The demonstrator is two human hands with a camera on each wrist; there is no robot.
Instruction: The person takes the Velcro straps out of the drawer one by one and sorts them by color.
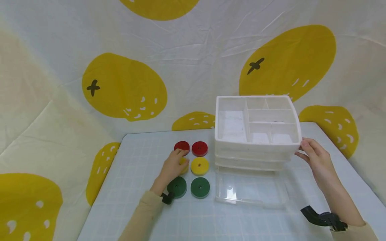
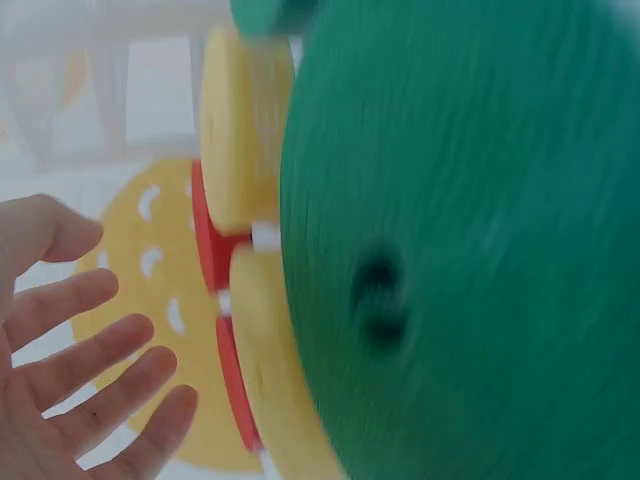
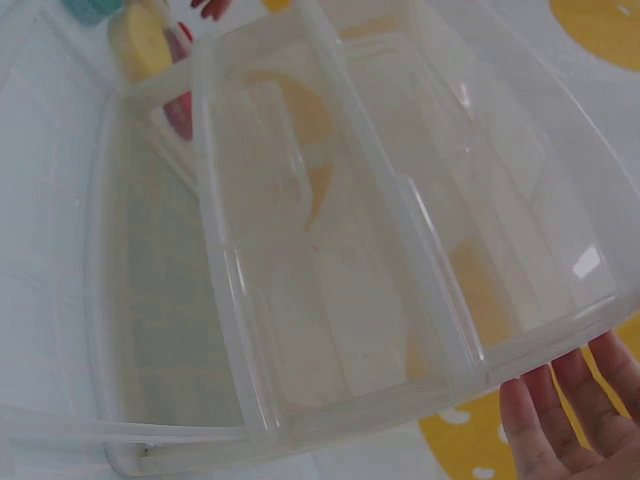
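My left hand (image 1: 172,164) is over the left yellow disc (image 1: 183,166), partly hiding it, with its fingertips near the left red disc (image 1: 182,146). In the left wrist view its fingers (image 2: 105,405) are spread, with nothing between them. My right hand (image 1: 319,157) touches the right front corner of a white drawer organizer (image 1: 259,147); in the right wrist view its fingertips (image 3: 520,410) rest along the side. The clear bottom drawer (image 1: 253,187) is pulled out towards me, bare inside. Divided compartments top the organizer.
Beside the drawer stand another red disc (image 1: 199,148), a yellow disc (image 1: 199,166) and two green discs, one right (image 1: 200,187) and one under my left wrist. All lie on a pale checked tabletop (image 1: 144,147). Behind hangs a cloth (image 1: 187,73) with yellow fruit shapes.
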